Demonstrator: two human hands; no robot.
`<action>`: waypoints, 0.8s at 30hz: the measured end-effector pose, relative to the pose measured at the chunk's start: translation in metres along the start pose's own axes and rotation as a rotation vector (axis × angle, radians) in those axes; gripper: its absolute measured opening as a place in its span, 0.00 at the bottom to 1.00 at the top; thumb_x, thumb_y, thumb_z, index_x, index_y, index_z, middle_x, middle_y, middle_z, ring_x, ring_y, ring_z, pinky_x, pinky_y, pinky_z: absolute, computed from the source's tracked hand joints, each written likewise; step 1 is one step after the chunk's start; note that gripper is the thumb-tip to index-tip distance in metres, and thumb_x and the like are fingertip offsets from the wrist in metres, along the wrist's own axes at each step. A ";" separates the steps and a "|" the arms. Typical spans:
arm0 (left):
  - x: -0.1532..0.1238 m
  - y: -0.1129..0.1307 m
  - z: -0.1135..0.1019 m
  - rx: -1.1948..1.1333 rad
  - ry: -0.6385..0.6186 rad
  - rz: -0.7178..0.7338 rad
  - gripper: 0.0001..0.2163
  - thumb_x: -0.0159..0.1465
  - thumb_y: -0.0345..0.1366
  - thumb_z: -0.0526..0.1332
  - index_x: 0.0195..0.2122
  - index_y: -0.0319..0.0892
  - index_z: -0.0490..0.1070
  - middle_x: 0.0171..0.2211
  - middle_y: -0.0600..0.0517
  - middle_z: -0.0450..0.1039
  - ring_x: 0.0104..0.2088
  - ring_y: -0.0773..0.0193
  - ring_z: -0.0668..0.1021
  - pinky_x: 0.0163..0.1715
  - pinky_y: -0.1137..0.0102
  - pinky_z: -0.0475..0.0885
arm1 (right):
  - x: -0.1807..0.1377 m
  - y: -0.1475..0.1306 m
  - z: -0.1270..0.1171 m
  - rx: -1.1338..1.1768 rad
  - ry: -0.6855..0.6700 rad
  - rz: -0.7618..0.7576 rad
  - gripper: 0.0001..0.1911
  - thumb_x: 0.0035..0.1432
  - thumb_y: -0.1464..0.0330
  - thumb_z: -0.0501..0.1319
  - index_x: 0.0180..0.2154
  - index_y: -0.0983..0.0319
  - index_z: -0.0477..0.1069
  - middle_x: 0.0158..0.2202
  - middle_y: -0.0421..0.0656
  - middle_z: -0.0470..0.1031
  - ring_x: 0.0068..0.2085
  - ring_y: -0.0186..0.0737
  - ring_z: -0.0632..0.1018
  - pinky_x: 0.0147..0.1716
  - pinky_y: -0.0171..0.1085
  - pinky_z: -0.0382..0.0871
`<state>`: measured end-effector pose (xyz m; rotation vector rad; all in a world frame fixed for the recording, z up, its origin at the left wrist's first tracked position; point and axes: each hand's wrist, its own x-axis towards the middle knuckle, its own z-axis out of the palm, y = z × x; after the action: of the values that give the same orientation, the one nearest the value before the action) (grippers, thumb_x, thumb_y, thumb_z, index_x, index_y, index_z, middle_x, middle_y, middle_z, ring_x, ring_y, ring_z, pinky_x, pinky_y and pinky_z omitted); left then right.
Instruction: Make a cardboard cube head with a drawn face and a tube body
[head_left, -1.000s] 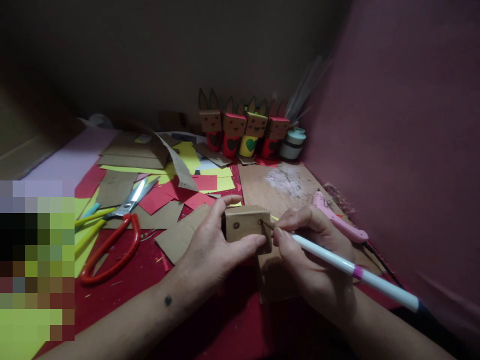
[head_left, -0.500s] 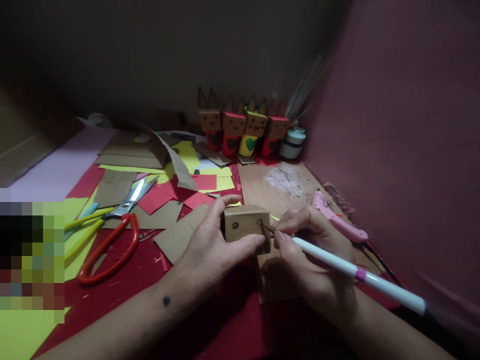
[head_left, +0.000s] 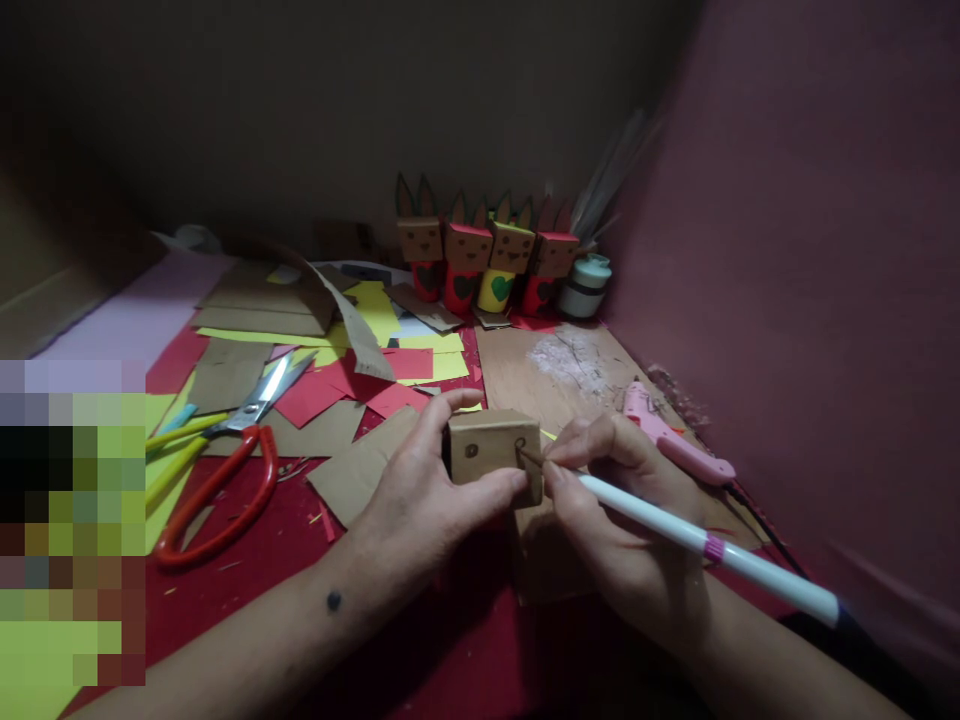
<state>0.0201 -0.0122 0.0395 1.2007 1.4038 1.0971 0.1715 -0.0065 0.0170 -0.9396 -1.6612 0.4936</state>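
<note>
My left hand [head_left: 420,495] grips a small brown cardboard cube [head_left: 491,448], thumb under its front face and fingers over the top. The cube's front face carries two small dark drawn circles. My right hand [head_left: 622,510] pinches a white marker pen [head_left: 697,545] with a pink band, and its brown tip touches the right circle on the cube. Both hands rest low over a brown cardboard sheet [head_left: 555,375] on the red surface.
Red-handled scissors [head_left: 225,470] and yellow-handled scissors [head_left: 187,432] lie at the left among red, yellow and brown paper scraps [head_left: 360,350]. A pink glue gun [head_left: 675,440] lies right of my hands. Several cardboard bunny figures [head_left: 480,255] and a small jar [head_left: 585,287] stand at the back.
The pen tip has shifted slightly on the cube's right circle, and my right hand has moved a little left. The left hand and cube stay put.
</note>
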 end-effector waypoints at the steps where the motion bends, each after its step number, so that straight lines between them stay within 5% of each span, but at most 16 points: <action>1: 0.000 0.000 0.000 0.004 0.001 0.002 0.23 0.53 0.32 0.68 0.50 0.44 0.66 0.31 0.58 0.76 0.33 0.62 0.80 0.30 0.74 0.74 | 0.001 -0.001 0.000 0.005 0.002 -0.005 0.08 0.55 0.75 0.59 0.30 0.57 0.64 0.27 0.37 0.71 0.27 0.34 0.74 0.22 0.32 0.67; 24: 0.000 0.000 0.000 -0.003 0.006 0.006 0.24 0.52 0.34 0.68 0.51 0.44 0.66 0.33 0.55 0.77 0.35 0.57 0.81 0.32 0.68 0.76 | 0.002 -0.003 0.000 -0.003 0.031 -0.012 0.06 0.54 0.75 0.60 0.29 0.58 0.66 0.23 0.36 0.70 0.25 0.35 0.74 0.24 0.34 0.68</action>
<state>0.0201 -0.0118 0.0392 1.2008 1.4034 1.1078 0.1699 -0.0067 0.0203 -0.9349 -1.6393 0.4664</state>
